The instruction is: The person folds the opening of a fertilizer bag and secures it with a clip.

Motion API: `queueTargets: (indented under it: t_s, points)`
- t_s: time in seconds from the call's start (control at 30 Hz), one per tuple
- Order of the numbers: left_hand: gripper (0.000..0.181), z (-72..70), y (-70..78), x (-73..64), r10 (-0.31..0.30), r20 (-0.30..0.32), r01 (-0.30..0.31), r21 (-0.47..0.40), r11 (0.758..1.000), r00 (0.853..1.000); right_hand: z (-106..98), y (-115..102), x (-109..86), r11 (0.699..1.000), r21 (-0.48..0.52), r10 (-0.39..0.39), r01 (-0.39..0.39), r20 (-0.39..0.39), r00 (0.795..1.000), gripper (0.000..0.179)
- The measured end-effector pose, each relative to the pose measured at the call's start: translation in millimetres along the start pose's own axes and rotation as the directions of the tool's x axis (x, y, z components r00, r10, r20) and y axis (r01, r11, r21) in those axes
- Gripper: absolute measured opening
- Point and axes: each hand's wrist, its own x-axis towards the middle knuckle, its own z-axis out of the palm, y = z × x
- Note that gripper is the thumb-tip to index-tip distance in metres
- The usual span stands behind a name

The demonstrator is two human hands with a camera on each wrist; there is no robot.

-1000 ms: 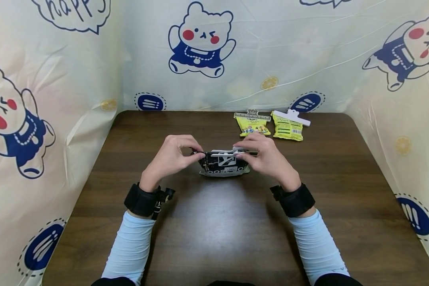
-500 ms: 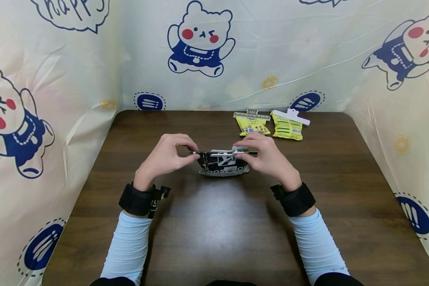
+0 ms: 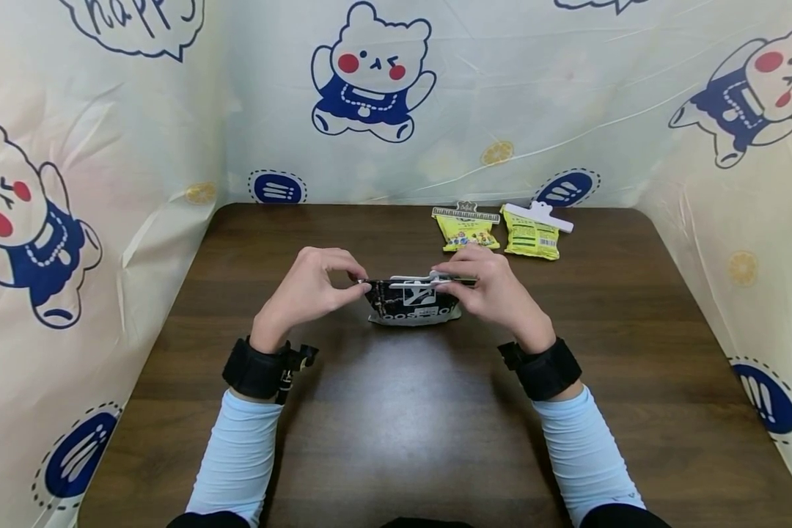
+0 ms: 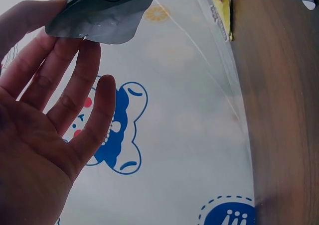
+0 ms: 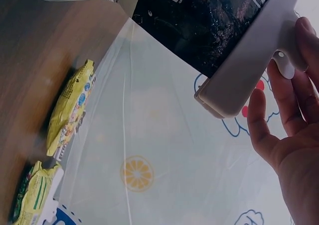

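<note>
A black snack bag (image 3: pixel 413 308) with white lettering and a pale lower edge stands upright mid-table in the head view. Along its top edge runs a white sealing clip (image 3: pixel 412 283). My left hand (image 3: pixel 317 286) pinches the bag's upper left corner between thumb and fingers; the left wrist view shows the bag's grey side (image 4: pixel 107 21) at those fingertips. On the right, my hand (image 3: pixel 491 290) grips the clip by its handle, thumb on the near side and fingers behind. In the right wrist view the clip (image 5: pixel 249 60) lies along the edge of the black bag (image 5: pixel 199 26).
Behind my right hand, two small yellow snack bags lie near the table's far edge. One wears a silver clip (image 3: pixel 466 213), the other a white clip (image 3: pixel 539 214). A printed curtain (image 3: pixel 257 88) surrounds the brown table (image 3: pixel 396 433) at the back and sides.
My left hand has slid slightly left, out to the tip of the bag's corner. The right hand, clip and bag are nearly where they were.
</note>
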Motion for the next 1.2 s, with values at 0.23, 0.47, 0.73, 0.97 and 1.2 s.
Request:
queueTargets:
  t_s: [0.23, 0.47, 0.73, 0.97, 1.2]
  points:
    - [0.004, 0.4, 1.4, 1.2, 0.002, 0.0, -0.002, -0.013, 1.0, 1.0, 1.7, -0.5, 1.4, 1.0, 0.006, -0.004, 0.004, -0.009, 1.0, 0.025]
    - [0.004, 2.4, 1.3, 1.0, 0.015, 0.009, -0.015, -0.026, 1.0, 1.0, 4.4, -2.3, 2.2, 1.0, -0.003, 0.005, -0.005, -0.004, 1.0, 0.025]
    - [0.004, 2.6, 0.8, 0.8, 0.016, 0.01, -0.015, -0.021, 1.0, 1.0, 7.0, -6.2, 4.0, 1.0, 0.003, 0.004, -0.004, -0.005, 1.0, 0.025]
    - [0.005, 1.2, 2.7, 0.8, 0.003, 0.017, -0.003, -0.029, 1.0, 1.0, 10.1, -8.0, 5.6, 1.0, 0.017, 0.001, -0.001, -0.008, 1.0, 0.025]
    - [0.005, 1.0, 3.1, 1.0, -0.001, 0.02, 0.002, -0.039, 0.999, 1.0, 8.3, -7.9, 5.2, 0.998, 0.035, 0.045, -0.046, 0.046, 0.998, 0.031]
